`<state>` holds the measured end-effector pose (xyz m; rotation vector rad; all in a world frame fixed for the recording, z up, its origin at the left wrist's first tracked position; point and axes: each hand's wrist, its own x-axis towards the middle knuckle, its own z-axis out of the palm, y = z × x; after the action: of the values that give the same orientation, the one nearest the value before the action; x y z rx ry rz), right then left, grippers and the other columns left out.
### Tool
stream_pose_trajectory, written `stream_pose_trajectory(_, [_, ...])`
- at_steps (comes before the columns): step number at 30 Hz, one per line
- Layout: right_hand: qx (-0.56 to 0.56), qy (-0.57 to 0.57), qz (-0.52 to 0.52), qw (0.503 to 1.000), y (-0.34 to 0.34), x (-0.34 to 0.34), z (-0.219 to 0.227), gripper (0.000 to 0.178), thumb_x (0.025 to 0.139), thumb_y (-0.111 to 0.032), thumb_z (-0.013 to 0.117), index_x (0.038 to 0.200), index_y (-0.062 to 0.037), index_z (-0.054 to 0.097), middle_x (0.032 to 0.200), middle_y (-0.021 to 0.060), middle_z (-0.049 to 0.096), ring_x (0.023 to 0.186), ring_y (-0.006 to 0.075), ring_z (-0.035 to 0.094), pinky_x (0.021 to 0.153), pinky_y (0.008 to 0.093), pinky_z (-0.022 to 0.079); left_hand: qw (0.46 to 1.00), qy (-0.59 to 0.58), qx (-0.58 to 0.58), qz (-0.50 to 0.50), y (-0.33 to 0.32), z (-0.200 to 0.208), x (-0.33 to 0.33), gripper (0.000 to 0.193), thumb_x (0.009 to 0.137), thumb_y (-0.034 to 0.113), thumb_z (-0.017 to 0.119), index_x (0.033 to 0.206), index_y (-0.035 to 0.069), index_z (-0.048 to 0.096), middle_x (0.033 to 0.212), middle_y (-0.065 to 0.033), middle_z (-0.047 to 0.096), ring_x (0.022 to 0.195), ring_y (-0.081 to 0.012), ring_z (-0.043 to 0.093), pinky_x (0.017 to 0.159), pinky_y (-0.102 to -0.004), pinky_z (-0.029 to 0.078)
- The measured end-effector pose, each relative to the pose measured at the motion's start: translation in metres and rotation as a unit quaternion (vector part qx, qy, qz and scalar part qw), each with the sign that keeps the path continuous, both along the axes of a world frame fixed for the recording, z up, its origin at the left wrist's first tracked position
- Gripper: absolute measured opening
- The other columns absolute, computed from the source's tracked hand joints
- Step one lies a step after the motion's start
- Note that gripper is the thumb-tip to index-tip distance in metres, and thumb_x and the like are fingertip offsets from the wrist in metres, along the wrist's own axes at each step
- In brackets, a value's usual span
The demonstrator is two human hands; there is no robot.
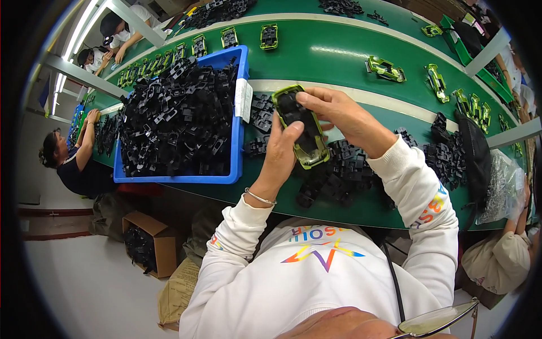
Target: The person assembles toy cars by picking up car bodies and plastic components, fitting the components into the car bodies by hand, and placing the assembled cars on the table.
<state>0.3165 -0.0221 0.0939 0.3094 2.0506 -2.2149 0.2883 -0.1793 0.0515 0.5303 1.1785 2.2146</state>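
Note:
Between my hands, above the near edge of the bench, is a lime-green toy car body shell (311, 157), tilted with its open underside toward me. A black plastic insert (290, 111) sits inside its upper part. My left hand (279, 151) is closed around the shell's left side, thumb lying over the black insert. My right hand (345, 116) grips the upper right edge, its fingertips pressed at the top end of the insert; some of its fingers are hidden behind the shell. Loose black plastic parts (345, 164) lie in a pile just beneath and to the right.
A blue bin (237, 158) heaped with black parts stands at my left. Beyond it, a green conveyor belt (316, 56) carries several green car shells (386, 69). A black bag (473, 152) and clear plastic bag (499, 183) are at right. Co-workers (73, 161) sit along the line.

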Motion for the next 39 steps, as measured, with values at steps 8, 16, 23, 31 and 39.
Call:
stream_pose_trajectory(8, [-0.055, -0.022, -0.015, 0.998, -0.012, 0.028, -0.003, 0.061, 0.095, -0.039, 0.065, 0.142, -0.0044, 0.048, 0.11, 0.0037, 0.063, 0.093, 0.0093, 0.056, 0.078, 0.0264, 0.046, 0.994, 0.077, -0.004, 0.075, -0.001, -0.012, 0.003, 0.047, 0.097, 0.011, 0.051, 0.141, 0.004, 0.035, 0.131, -0.01, 0.051, 0.115, -0.0175, 0.055, 0.099, -0.0316, 0.047])
stream_pose_trajectory(16, [-0.048, -0.028, -0.065, 0.996, -0.011, 0.026, -0.008, 0.036, 0.093, -0.032, 0.069, 0.107, 0.001, 0.071, 0.087, 0.0033, 0.068, 0.07, 0.0059, 0.055, 0.06, 0.0224, 0.042, 0.96, 0.206, -0.139, 0.129, -0.003, 0.0, 0.008, 0.035, 0.1, 0.019, 0.056, 0.127, 0.0, 0.045, 0.11, -0.0074, 0.06, 0.098, -0.0134, 0.057, 0.088, -0.028, 0.046])
stream_pose_trajectory(23, [-0.039, -0.055, -0.059, 0.996, -0.009, 0.024, -0.027, 0.027, 0.095, -0.035, 0.067, 0.099, -0.0088, 0.071, 0.086, -0.0075, 0.062, 0.069, -0.0003, 0.044, 0.058, 0.0195, 0.032, 0.985, 0.121, -0.091, 0.082, 0.003, -0.014, -0.003, 0.032, 0.099, 0.018, 0.056, 0.125, 0.001, 0.047, 0.109, -0.0045, 0.059, 0.096, -0.0102, 0.056, 0.086, -0.0257, 0.047])
stream_pose_trajectory(31, [-0.093, -0.018, -0.069, 0.993, -0.009, 0.024, -0.025, 0.028, 0.095, -0.027, 0.067, 0.106, -0.0011, 0.066, 0.089, -0.0011, 0.064, 0.075, 0.0047, 0.055, 0.065, 0.0229, 0.044, 0.986, 0.108, -0.034, 0.124, 0.021, -0.019, -0.021, 0.031, 0.1, 0.015, 0.051, 0.128, 0.001, 0.046, 0.11, -0.0066, 0.059, 0.096, -0.0123, 0.057, 0.087, -0.0285, 0.048])
stream_pose_trajectory(39, [-0.073, 0.004, -0.085, 0.994, 0.005, 0.009, -0.029, 0.029, 0.095, -0.024, 0.067, 0.104, 0.0033, 0.067, 0.09, 0.0045, 0.067, 0.076, 0.0084, 0.061, 0.066, 0.0246, 0.049, 0.98, 0.151, -0.101, 0.076, 0.019, -0.016, -0.038, 0.032, 0.1, 0.019, 0.056, 0.123, 0.001, 0.046, 0.106, -0.0026, 0.056, 0.093, -0.0085, 0.052, 0.085, -0.025, 0.045])
